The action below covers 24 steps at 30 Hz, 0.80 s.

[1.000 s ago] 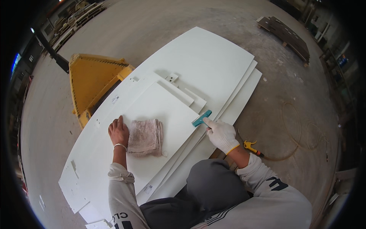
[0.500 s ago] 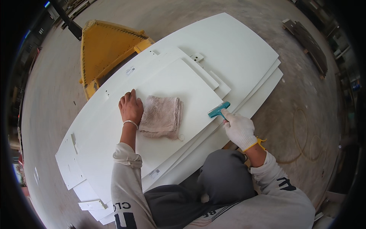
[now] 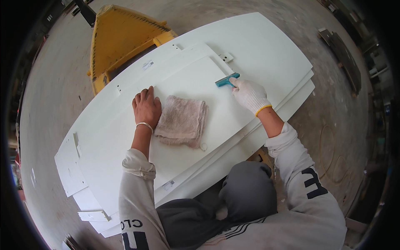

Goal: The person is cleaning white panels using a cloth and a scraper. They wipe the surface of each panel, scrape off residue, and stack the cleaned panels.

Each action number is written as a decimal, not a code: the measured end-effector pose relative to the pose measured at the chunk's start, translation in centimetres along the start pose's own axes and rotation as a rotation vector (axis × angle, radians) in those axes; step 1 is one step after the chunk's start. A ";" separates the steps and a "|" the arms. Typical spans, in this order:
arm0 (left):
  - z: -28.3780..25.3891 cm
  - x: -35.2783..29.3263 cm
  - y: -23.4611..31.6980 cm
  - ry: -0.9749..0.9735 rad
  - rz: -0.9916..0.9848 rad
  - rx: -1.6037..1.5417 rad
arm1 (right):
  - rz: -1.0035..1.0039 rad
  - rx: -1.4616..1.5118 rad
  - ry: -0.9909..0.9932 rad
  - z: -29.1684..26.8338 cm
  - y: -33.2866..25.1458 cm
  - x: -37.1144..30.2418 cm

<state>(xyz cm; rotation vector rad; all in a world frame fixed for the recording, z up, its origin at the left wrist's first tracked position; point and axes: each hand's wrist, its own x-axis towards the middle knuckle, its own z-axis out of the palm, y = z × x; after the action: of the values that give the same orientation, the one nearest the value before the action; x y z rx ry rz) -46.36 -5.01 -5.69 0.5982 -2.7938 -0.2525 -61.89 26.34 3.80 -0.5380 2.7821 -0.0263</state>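
Observation:
My left hand (image 3: 147, 109), bare with a pale bracelet, lies flat on a white panel (image 3: 183, 85) with its fingers extended. Just right of it a folded pinkish-beige towel (image 3: 181, 118) rests on the same panel. In a white knit glove with a yellow cuff, my right hand (image 3: 251, 95) grips the handle of a teal scraper (image 3: 227, 79). The scraper's wide head is at the panel's far right edge; whether its blade touches the surface I cannot tell.
More white panels (image 3: 266, 46) lie stacked below, offset at their edges. A small white block (image 3: 226, 57) sits beyond the scraper. Past the stack stands a yellow pallet jack (image 3: 112, 39). Dark boards (image 3: 343, 58) lie on the floor at right, with a hose (image 3: 327, 154) nearer.
My right hand has moved the scraper away from me and slightly left along the panel's right edge. My left hand stays on the panel; the whole view has shifted a little.

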 end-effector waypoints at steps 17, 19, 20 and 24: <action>-0.5 -0.1 -0.2 -0.016 -0.016 0.006 | -0.034 -0.007 -0.018 0.0 -1.9 2.8; -0.7 -0.3 -0.4 -0.020 -0.021 0.005 | -0.091 -0.016 0.010 0.0 -3.2 5.5; -0.7 -0.3 -0.4 -0.026 -0.018 0.004 | -0.115 -0.031 0.023 -0.3 -3.6 6.7; -0.6 -0.2 0.0 -0.016 -0.013 -0.012 | -0.215 -0.066 0.075 -1.4 -4.7 10.9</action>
<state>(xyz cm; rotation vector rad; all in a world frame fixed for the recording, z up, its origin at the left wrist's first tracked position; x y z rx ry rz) -45.96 -4.99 -5.15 0.6146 -2.8024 -0.2773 -70.20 17.98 2.26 -0.8683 2.7918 -0.0019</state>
